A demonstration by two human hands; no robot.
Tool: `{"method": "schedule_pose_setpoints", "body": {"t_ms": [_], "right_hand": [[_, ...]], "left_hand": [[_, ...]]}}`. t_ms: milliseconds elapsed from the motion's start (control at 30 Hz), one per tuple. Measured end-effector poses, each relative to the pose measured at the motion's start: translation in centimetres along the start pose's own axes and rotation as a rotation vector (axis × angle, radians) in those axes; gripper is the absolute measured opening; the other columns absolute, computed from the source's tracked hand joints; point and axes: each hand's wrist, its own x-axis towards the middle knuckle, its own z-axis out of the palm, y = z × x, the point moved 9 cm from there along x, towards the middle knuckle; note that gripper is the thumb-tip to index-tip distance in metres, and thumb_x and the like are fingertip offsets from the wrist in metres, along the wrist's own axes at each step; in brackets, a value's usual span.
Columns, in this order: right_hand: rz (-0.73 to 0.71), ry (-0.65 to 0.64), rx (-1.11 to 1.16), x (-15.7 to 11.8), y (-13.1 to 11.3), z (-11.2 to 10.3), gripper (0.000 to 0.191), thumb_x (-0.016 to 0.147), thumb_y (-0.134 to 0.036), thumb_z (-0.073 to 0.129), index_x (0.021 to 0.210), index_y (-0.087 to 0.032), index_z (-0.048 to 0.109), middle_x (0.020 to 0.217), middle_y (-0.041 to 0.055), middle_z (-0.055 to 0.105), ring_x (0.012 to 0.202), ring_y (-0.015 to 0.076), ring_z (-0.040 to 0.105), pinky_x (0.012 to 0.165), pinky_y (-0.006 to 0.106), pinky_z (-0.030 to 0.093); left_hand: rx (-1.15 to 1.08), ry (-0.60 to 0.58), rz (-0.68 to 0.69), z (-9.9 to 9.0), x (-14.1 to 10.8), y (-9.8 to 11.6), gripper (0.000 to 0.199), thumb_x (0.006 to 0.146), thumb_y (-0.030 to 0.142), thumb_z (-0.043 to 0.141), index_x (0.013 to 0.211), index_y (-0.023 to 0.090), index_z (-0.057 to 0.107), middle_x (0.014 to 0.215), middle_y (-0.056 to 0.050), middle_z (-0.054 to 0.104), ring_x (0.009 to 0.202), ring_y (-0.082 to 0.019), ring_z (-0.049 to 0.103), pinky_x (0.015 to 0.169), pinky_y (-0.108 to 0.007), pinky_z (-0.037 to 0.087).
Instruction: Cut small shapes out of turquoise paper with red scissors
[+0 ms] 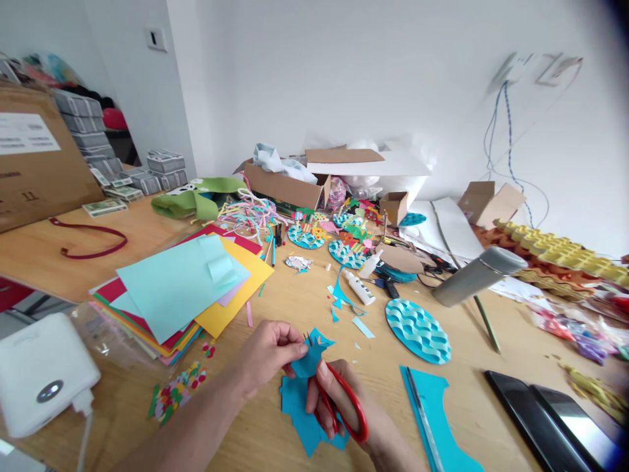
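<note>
My left hand (275, 351) pinches a small piece of blue paper (314, 357) whose edge is cut into points and slits. Red-handled scissors (354, 403) are in my right hand (339, 393), fingers through the loops; the blades are mostly hidden by the paper and my fingers. Beneath both hands lies a larger jagged blue sheet (297, 410) on the table. To the right rests another blue paper offcut (445, 419) with a thin metal ruler (423, 419) across it. A blue oval with wavy paper strips (417, 331) lies beyond that.
Stacked coloured paper (167, 288) and paper dots (184, 390) lie left, near a white power bank (46, 373). Glue bottles (360, 287), decorated ovals (304, 237) and blue scraps (337, 295) sit ahead. A grey flask (479, 275), dark phones (550, 419) and yellow egg trays (555, 246) are right.
</note>
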Motion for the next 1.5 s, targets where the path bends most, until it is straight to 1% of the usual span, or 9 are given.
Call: {"method": "schedule_pose_setpoints", "body": {"t_ms": [300, 600, 967, 1233, 1500], "right_hand": [[0.011, 0.028, 0.015, 0.02, 0.10, -0.08, 0.073, 0.079, -0.078, 0.037, 0.056, -0.012, 0.059, 0.033, -0.0027, 0.043, 0.026, 0.0045, 0.032, 0.031, 0.018, 0.023], [0.001, 0.035, 0.002, -0.18, -0.59, -0.01, 0.072, 0.079, -0.078, 0.038, 0.054, -0.013, 0.059, 0.033, -0.0030, 0.041, 0.027, 0.0047, 0.032, 0.032, 0.019, 0.023], [0.012, 0.048, -0.003, -0.13, -0.45, -0.11, 0.073, 0.078, -0.079, 0.038, 0.055, -0.013, 0.058, 0.034, -0.0029, 0.042, 0.027, 0.0049, 0.033, 0.032, 0.018, 0.023], [0.039, 0.074, -0.014, -0.23, -0.30, -0.22, 0.074, 0.076, -0.080, 0.038, 0.054, -0.013, 0.057, 0.033, -0.0033, 0.041, 0.027, 0.0041, 0.033, 0.032, 0.017, 0.024], [0.029, 0.074, -0.001, -0.19, -0.15, -0.23, 0.074, 0.076, -0.080, 0.039, 0.054, -0.013, 0.057, 0.032, -0.0034, 0.040, 0.026, 0.0041, 0.033, 0.032, 0.017, 0.023]], "left_hand": [[0.022, 0.012, -0.009, -0.05, 0.05, -0.20, 0.029, 0.065, 0.040, 0.071, 0.065, 0.014, 0.058, 0.056, 0.001, 0.059, 0.052, -0.011, 0.052, 0.050, -0.024, 0.042], [0.016, 0.006, -0.002, 0.06, -0.06, 0.09, 0.028, 0.064, 0.039, 0.071, 0.063, 0.014, 0.059, 0.054, 0.002, 0.057, 0.050, -0.011, 0.051, 0.048, -0.023, 0.041], [0.028, 0.019, -0.004, -0.05, 0.06, 0.09, 0.027, 0.064, 0.038, 0.071, 0.063, 0.013, 0.060, 0.056, 0.001, 0.058, 0.050, -0.011, 0.052, 0.049, -0.024, 0.044], [0.026, 0.027, -0.019, -0.04, 0.02, 0.09, 0.026, 0.064, 0.038, 0.070, 0.063, 0.013, 0.060, 0.055, 0.001, 0.058, 0.049, -0.011, 0.052, 0.049, -0.023, 0.043], [0.021, 0.035, -0.010, -0.22, 0.04, 0.04, 0.028, 0.064, 0.039, 0.071, 0.064, 0.013, 0.062, 0.056, 0.001, 0.059, 0.049, -0.011, 0.052, 0.049, -0.024, 0.045]]}}
